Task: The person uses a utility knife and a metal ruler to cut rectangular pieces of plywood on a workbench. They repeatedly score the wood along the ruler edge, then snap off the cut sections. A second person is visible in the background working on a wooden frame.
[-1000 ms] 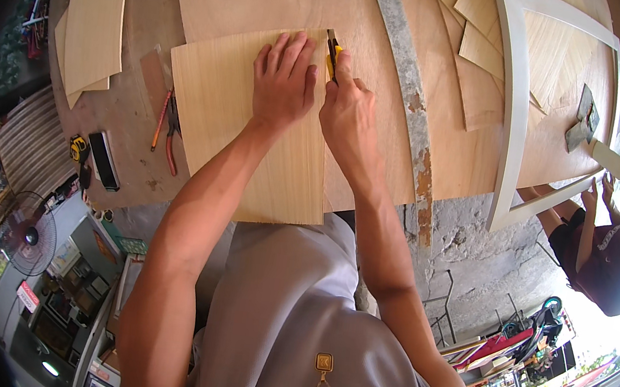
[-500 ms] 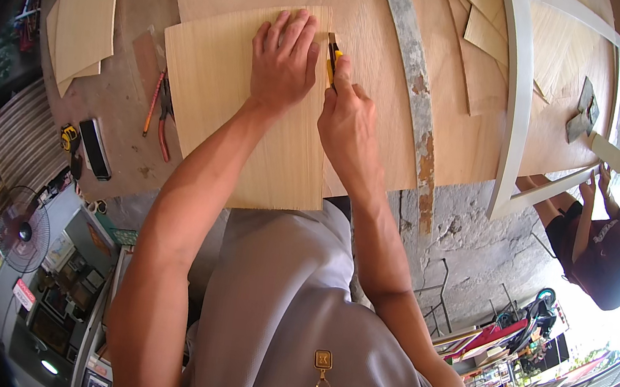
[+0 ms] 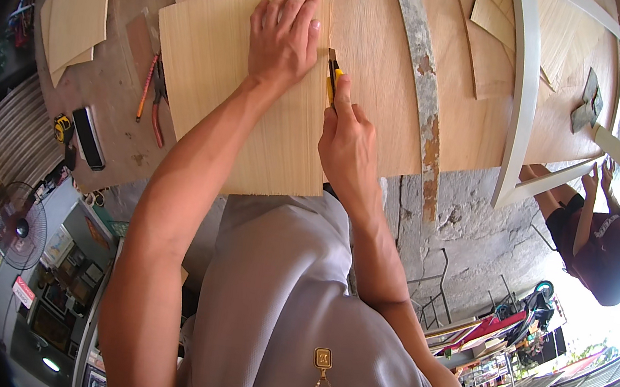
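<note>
My left hand [image 3: 284, 41] lies flat on a pale wood-grained sheet [image 3: 214, 98], fingers stretched toward its far edge. Just right of it, my right hand [image 3: 349, 133] is wrapped round a yellow and black utility knife [image 3: 334, 82]. The blade points away from me and meets the sheet's right edge. The sheet rests on a larger plywood board [image 3: 375, 56], and its near edge reaches my waist. A red-handled pair of pliers [image 3: 157, 111] and a red-orange pencil [image 3: 146, 91] lie left of the sheet.
A phone [image 3: 88, 138] and a tape measure [image 3: 64, 129] sit at the table's left. Beyond the long worn metal strip [image 3: 421, 53] on the right are thin wood pieces [image 3: 495, 16] and a white frame [image 3: 522, 80]. Another person [image 3: 609, 250] touches that frame at far right.
The knife and my right hand have slid toward me along the sheet's right edge. My left hand keeps its place on the sheet. The whole view has shifted slightly.
</note>
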Motion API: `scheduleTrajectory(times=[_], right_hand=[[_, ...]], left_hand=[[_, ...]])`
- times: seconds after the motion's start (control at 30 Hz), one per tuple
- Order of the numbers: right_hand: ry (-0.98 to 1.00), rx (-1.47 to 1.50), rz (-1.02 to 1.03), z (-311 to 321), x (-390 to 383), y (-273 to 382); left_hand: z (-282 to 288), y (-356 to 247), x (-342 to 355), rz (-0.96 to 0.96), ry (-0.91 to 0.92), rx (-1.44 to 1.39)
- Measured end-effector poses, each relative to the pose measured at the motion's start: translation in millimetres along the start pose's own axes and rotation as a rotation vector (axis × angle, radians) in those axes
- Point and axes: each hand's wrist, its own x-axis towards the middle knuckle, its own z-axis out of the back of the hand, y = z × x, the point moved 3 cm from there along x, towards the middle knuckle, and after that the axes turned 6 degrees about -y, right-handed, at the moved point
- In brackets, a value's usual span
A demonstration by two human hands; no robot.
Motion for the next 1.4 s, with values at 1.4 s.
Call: scheduleTrajectory(times=[1.4], right_hand=[[-0.190, 0.146, 0.107, -6.8, 96.6, -14.8]], left_hand=[[1.5, 0.2, 0.9, 0.004, -0.022, 0.037]])
